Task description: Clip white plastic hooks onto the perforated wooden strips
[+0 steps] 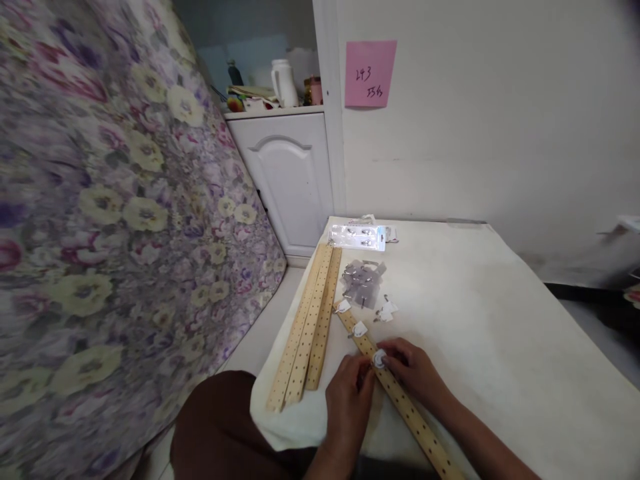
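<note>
A long perforated wooden strip [415, 417] lies diagonally on the cream tabletop [500, 333]. A small white hook [379, 359] sits on it, pinched between the fingertips of both hands. My left hand [349, 397] grips the strip's left side beside the hook. My right hand [413, 372] holds the hook from the right. Two more white hooks [359, 329] sit further up the strip. A loose hook [386, 311] lies beside it.
Three more perforated strips [310, 327] lie side by side at the table's left edge. A pile of clear backings [361, 280] and a blister pack [357, 237] lie beyond. A floral mattress [110, 220] leans at left; a white cabinet [290, 180] stands behind.
</note>
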Tool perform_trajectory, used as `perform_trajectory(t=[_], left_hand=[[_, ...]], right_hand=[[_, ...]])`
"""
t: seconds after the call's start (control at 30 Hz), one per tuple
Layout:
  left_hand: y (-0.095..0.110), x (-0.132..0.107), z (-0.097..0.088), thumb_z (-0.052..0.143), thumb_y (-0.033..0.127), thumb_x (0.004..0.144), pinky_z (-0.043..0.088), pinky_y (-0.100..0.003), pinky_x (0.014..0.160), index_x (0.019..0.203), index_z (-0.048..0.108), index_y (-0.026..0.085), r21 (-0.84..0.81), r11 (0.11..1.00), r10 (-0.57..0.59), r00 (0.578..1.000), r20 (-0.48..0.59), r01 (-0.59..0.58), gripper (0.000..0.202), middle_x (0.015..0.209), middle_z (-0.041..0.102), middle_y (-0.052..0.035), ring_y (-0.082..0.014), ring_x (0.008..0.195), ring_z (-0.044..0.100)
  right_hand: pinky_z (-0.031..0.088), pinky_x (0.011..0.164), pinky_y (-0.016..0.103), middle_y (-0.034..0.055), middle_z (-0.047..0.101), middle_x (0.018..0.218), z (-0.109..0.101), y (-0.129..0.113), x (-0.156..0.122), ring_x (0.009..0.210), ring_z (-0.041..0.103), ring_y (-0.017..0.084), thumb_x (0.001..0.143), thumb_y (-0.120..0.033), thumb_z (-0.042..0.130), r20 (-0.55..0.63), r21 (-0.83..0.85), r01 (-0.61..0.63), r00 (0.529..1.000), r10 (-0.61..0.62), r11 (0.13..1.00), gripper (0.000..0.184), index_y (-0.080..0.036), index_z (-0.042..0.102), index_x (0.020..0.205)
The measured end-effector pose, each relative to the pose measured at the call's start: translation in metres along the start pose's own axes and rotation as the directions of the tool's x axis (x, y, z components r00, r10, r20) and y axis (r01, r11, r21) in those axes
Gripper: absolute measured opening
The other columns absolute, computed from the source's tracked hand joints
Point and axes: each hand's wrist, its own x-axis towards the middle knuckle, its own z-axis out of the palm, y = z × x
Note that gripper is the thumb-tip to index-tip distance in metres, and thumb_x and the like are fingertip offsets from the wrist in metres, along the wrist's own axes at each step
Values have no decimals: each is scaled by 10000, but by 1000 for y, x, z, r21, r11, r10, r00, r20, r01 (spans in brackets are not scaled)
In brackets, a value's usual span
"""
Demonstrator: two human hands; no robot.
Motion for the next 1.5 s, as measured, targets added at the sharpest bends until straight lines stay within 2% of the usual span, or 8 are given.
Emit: perform_trajectory(t=[0.4,1.03,1.2,1.5], left_hand=[[-1,1,1,510,218,856,445,-251,666,940,649,236,-4,1000,9,1000,6,-9,163,829,622,-6,-149,747,583],[-1,1,4,526,209,844,454,-243,673,904,664,238,1,1000,16,999,-30,-16,153,822,650,1,-151,759,608],[-2,2,5,528,199,837,457,-241,677,889,664,234,15,1000,21,999,-45,-20,150,826,653,0,-150,762,611],[-3,1,6,527,192,841,445,-245,676,894,658,241,51,999,-4,1000,-19,5,149,819,639,2,-149,755,607]], right_hand=[[481,764,342,57,666,914,1,-2,-3,824,607,216,800,-288,555,-19,-36,37,999,-38,999,242,-206,657,1003],[473,690,319,40,659,859,3,-3,-3,736,586,191,776,-300,584,-51,-76,12,999,-16,997,281,-208,642,1034],[460,673,315,32,663,815,5,-9,1,709,589,190,756,-332,601,-66,-110,-36,997,29,993,283,-205,643,1005],[423,635,297,7,621,708,8,-15,7,665,575,187,707,-297,612,-67,-171,-133,990,123,976,253,-201,640,939]])
